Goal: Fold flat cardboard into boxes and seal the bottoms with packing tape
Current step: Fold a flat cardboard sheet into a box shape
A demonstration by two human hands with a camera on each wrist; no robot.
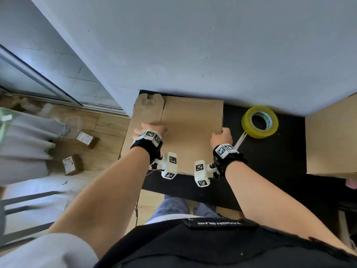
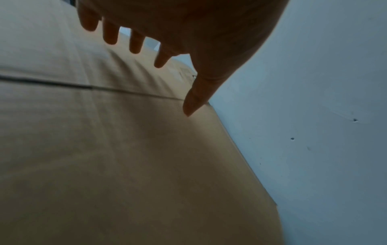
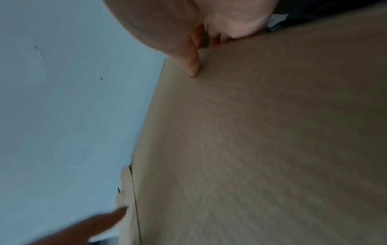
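Note:
A flat brown cardboard sheet [image 1: 190,120] lies on the black table [image 1: 270,157], its far edge against the wall. My left hand [image 1: 149,129] rests on its left part with the fingers spread and straight; in the left wrist view the fingers [image 2: 136,44] reach over the cardboard [image 2: 125,149] near a crease. My right hand [image 1: 222,135] grips the sheet's right edge. In the right wrist view the thumb [image 3: 192,66] lies on top of the cardboard [image 3: 261,140] and the other fingers curl under the edge. A yellow tape roll [image 1: 259,121] stands just right of that hand.
A grey wall [image 1: 212,45] rises directly behind the table. Another cardboard box [image 1: 332,140] stands at the table's right end. Left of the table, small brown parcels [image 1: 72,164] lie on the wooden floor beside a pale curtain [image 1: 25,144].

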